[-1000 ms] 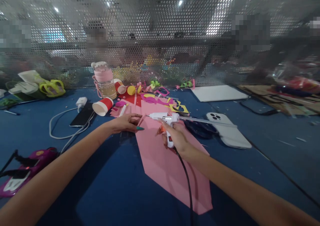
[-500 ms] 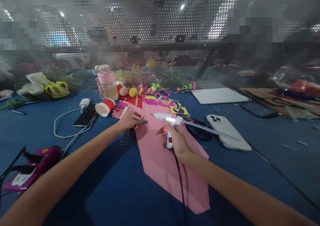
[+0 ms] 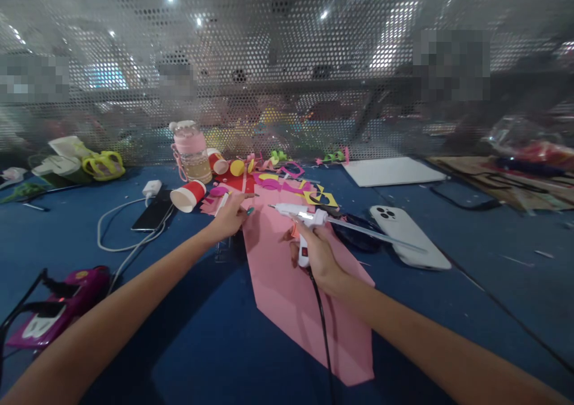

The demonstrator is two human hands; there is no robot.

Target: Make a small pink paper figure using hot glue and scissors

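My right hand point(image 3: 316, 249) is wrapped round the handle of a white hot glue gun point(image 3: 309, 215). Its nozzle points left above a large sheet of pink paper point(image 3: 309, 309), and a long clear glue stick point(image 3: 376, 234) sticks out of its back. A black cord point(image 3: 323, 327) runs down from the handle. My left hand point(image 3: 231, 216) is over the paper's upper left edge, thumb and forefinger apart, with nothing visible between them. Just beyond it lie cut paper scraps point(image 3: 271, 183) in pink, magenta, yellow and red. The remaining left fingers are partly hidden.
A red paper cup point(image 3: 188, 196) lies on its side by a pink-lidded bottle point(image 3: 191, 151). Left are a black phone point(image 3: 152, 210) with a white cable and a purple device point(image 3: 63, 306). A white phone point(image 3: 410, 237) lies right. A perforated metal screen point(image 3: 287, 52) stands behind.
My left forefinger has stretched out and the thumb has shifted slightly left, leaving a gap between them. The right hand and glue gun have barely moved.
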